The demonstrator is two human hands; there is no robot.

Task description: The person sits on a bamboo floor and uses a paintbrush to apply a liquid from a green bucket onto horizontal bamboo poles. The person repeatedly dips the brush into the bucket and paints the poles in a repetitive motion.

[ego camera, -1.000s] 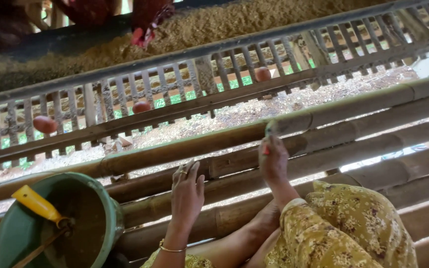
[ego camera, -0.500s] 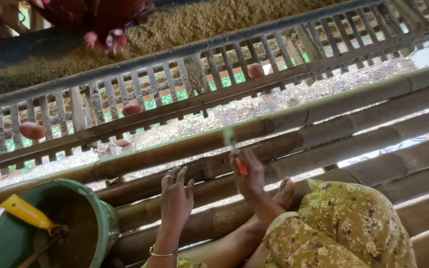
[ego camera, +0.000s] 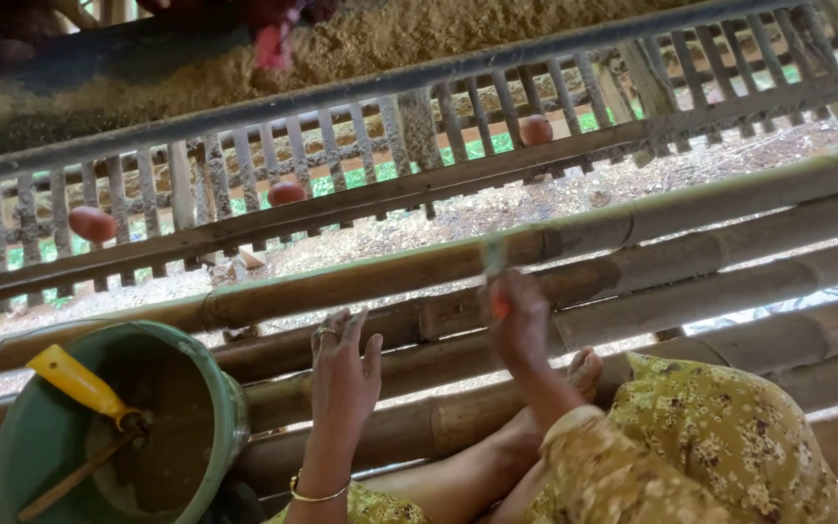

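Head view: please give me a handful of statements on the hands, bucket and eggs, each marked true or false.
1. The left hand rests open, fingers spread, on the bamboo poles. True.
2. The right hand is empty. False: it grips a small, blurred tool with an orange part; its kind cannot be told.
3. The green bucket holds a yellow-handled tool. True.
4. Three brownish eggs, one at, lie on the slatted tray. True.
5. The bucket stands on the right hand's side. False: it stands on the left hand's side.
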